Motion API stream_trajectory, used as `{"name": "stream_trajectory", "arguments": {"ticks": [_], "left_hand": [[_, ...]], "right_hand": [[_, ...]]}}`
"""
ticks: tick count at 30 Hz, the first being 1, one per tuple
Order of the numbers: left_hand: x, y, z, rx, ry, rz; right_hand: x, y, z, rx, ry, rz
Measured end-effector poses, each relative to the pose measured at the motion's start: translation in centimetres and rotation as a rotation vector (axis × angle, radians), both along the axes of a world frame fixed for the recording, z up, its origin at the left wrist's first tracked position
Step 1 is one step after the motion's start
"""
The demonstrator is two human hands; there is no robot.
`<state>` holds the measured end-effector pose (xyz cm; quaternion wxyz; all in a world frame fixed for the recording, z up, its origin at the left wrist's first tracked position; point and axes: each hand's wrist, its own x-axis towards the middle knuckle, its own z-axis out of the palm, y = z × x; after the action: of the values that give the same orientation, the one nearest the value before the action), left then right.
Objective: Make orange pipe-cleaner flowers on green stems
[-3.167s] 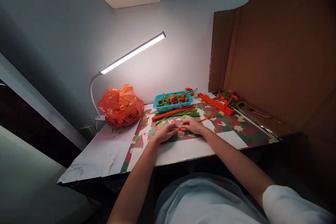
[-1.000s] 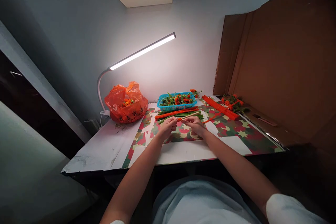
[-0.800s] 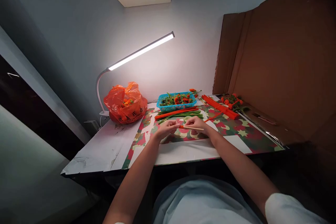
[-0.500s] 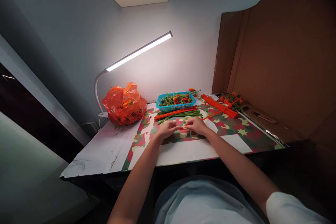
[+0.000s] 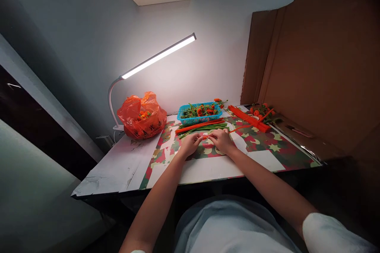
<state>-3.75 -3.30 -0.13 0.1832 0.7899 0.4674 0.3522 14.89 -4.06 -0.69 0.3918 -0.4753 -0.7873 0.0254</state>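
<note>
Both hands meet above the patterned table cover. My left hand (image 5: 190,144) pinches one end of an orange pipe cleaner (image 5: 241,127) between thumb and fingers. Close beside it, my right hand (image 5: 222,140) pinches the same orange stem, whose long free part runs out to the right behind that hand. A small orange bit shows between the fingertips; its exact shape is too small to make out. Just beyond the hands lie green pipe cleaners (image 5: 204,128) with several orange ones (image 5: 194,126) along their far side.
A blue basket (image 5: 192,120) of orange flowers with green stems stands behind. To its right lie a thick orange bundle (image 5: 249,118) and more orange flowers (image 5: 261,111). An orange plastic bag (image 5: 142,122) sits left under a lit lamp (image 5: 160,56). Cardboard (image 5: 308,67) walls the right side.
Both hands have risen slightly in the view, with the orange pipe cleaner still between them. My right hand's fingers have curled further over it. The whole view has shifted a little.
</note>
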Motion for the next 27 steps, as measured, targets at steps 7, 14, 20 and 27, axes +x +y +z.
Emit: {"name": "stream_trajectory", "arguments": {"ticks": [7,14,20,27], "left_hand": [[0.6,-0.4,0.1,0.038,-0.008,0.048],[0.9,0.5,0.0,-0.107,-0.373,0.057],[-0.1,0.7,-0.1,-0.474,-0.594,-0.267],[-0.8,0.1,0.6,-0.439,-0.276,-0.361]], "right_hand": [[-0.3,-0.3,0.0,-0.007,0.079,0.008],[-0.7,0.2,0.3,-0.108,0.461,0.168],[0.4,-0.2,1.7,-0.693,0.652,0.348],[2.2,-0.6,3.0,-0.848,0.532,0.426]]}}
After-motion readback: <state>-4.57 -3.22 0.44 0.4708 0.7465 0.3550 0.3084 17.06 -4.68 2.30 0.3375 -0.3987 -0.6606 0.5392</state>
